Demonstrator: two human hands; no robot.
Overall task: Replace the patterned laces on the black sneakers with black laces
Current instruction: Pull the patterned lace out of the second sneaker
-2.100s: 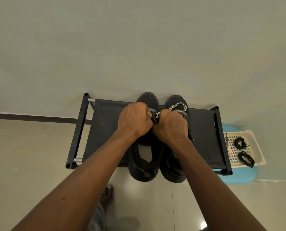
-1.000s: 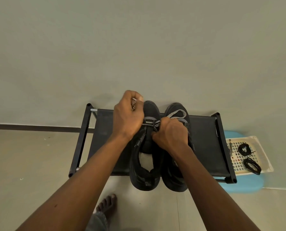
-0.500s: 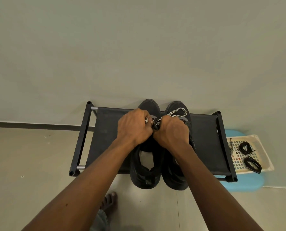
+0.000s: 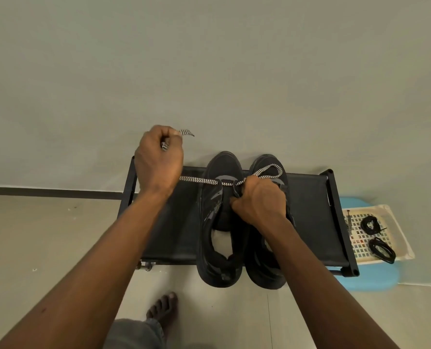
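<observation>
Two black sneakers stand side by side on a black rack [image 4: 307,205]: the left sneaker [image 4: 220,258] and the right sneaker [image 4: 264,270]. A black-and-white patterned lace [image 4: 199,180] runs taut across the left sneaker's front. My left hand [image 4: 158,162] grips one end of it, raised up and left of the shoes. My right hand [image 4: 258,201] pinches the lace at the left sneaker's eyelets and covers much of the right sneaker. A loop of the lace lies over the right sneaker's toe. Two coiled black laces [image 4: 381,249] lie in a tray at the right.
The cream perforated tray [image 4: 400,248] sits on a light blue stool [image 4: 375,280] to the right of the rack. A plain wall stands right behind the rack. My bare foot [image 4: 163,308] is on the tiled floor in front.
My left hand has pulled away from the shoe, up and to the left, drawing a length of patterned lace out taut. My right hand stays at the eyelets.
</observation>
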